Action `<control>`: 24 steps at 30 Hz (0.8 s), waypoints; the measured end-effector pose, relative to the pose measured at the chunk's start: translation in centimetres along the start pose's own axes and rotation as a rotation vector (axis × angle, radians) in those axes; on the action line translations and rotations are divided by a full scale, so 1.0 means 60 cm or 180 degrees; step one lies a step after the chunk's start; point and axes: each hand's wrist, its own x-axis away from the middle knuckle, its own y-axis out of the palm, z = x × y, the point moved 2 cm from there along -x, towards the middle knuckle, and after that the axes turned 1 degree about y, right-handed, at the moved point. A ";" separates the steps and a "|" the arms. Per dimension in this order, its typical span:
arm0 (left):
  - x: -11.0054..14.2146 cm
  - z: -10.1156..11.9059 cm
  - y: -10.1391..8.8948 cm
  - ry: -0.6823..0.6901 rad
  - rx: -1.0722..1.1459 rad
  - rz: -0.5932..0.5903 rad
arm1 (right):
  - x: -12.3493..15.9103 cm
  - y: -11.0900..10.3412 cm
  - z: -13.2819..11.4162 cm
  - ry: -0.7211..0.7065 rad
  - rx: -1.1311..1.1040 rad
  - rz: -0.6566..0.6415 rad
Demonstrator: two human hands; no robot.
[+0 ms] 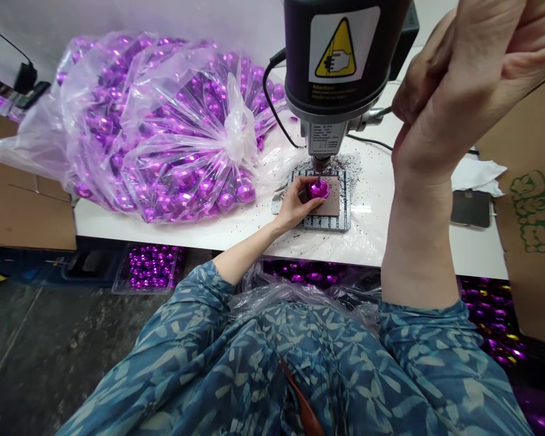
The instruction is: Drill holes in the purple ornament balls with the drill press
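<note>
My left hand point(298, 200) pinches a shiny purple ball point(318, 189) on a brown pad point(333, 203) atop the metal base plate point(329, 221) of a bench drill press. The drill chuck point(321, 162) hangs just above the ball. My right hand point(454, 79) is raised at the upper right, fingers wrapped round the press's metal feed lever point(378, 114). The dark motor head point(340, 54) carries a yellow warning sticker.
A large clear plastic bag point(163, 127) full of purple balls lies on the white table point(209, 230) at left. More purple balls fill a tray point(151, 267) and bags below the table. A cardboard box point(533, 206) stands right, a phone point(471, 208) beside it. Dark shavings surround the press.
</note>
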 end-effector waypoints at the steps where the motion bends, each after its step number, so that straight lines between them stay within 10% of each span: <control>1: 0.000 -0.003 0.002 0.0039 0.0031 0.0003 | 0.004 -0.002 0.000 0.0010 -0.0022 0.0078; 24: 0.003 0.029 0.001 -0.0321 0.0110 0.0159 | 0.091 -0.048 0.197 -0.0917 0.0581 0.0842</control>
